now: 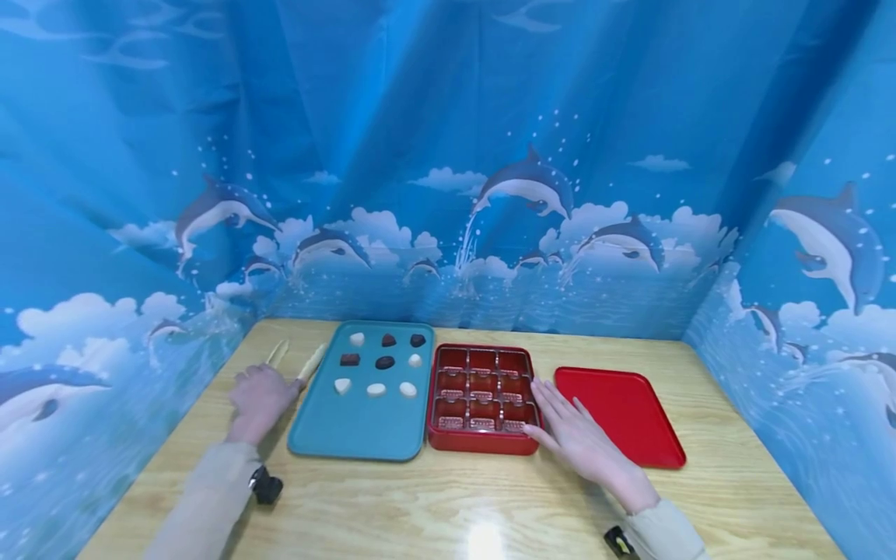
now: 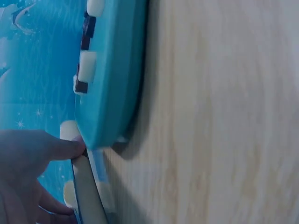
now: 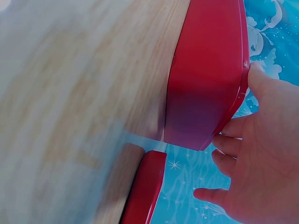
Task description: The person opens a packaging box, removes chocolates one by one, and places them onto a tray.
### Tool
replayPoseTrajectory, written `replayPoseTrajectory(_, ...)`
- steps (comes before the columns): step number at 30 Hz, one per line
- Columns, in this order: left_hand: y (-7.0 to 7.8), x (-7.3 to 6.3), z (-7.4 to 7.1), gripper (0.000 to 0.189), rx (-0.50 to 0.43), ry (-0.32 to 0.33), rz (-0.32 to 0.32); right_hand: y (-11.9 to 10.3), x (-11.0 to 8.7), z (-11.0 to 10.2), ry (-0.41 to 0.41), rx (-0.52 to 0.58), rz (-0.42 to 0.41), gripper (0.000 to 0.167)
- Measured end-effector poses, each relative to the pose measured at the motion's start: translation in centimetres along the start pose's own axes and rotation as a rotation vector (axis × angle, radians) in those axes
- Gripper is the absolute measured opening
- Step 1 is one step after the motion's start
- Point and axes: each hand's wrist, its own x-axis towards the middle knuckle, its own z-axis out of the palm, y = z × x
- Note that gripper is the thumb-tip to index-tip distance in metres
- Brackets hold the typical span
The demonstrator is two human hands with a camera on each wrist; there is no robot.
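On the left side of the table my left hand [image 1: 262, 397] grips cream-coloured tongs [image 1: 312, 363], whose two arms spread apart beyond the fingers. In the left wrist view the thumb [image 2: 65, 148] presses on one arm. Close beside the tongs lies a teal tray [image 1: 357, 435] with several white and dark chocolates [image 1: 384, 362] in rows. A red box [image 1: 483, 443] with a clear divided insert stands right of the tray, its compartments holding no chocolates. My right hand [image 1: 584, 439] rests at the box's right rim, fingers extended and thumb near the front corner.
A flat red lid [image 1: 623, 412] lies to the right of the box, partly behind my right hand. The wooden table [image 1: 392, 505] is backed and flanked by a blue dolphin curtain [image 1: 434, 155].
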Motion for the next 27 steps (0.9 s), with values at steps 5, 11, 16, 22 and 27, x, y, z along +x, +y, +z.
replayPoseTrajectory(5, -0.1, -0.4, -0.2, 0.093, 0.01, -0.013, 0.025, -0.1, 0.1, 0.0, -0.004, 0.011, -0.002, 0.08)
replayPoseTrajectory(11, -0.6, -1.1, -0.4, 0.102, 0.032, -0.011, 0.058, 0.1, 0.3, 0.2, 0.002, -0.004, -0.005, 0.081)
replayPoseTrajectory(16, -0.7, -1.1, -0.5, 0.105, 0.009, -0.02, 0.046, 0.3, 0.4, 0.3, 0.008, -0.012, -0.01, 0.082)
replayPoseTrajectory(22, -0.3, -1.1, -0.8, 0.104, -0.023, -0.056, 0.035, 0.4, 0.4, 0.1, 0.005, -0.017, -0.007, 0.081)
replayPoseTrajectory(27, 0.6, -1.7, -0.7, 0.095, -0.034, 0.037, 0.085, 0.5, 0.5, 0.0, -0.008, -0.002, 0.002, 0.079)
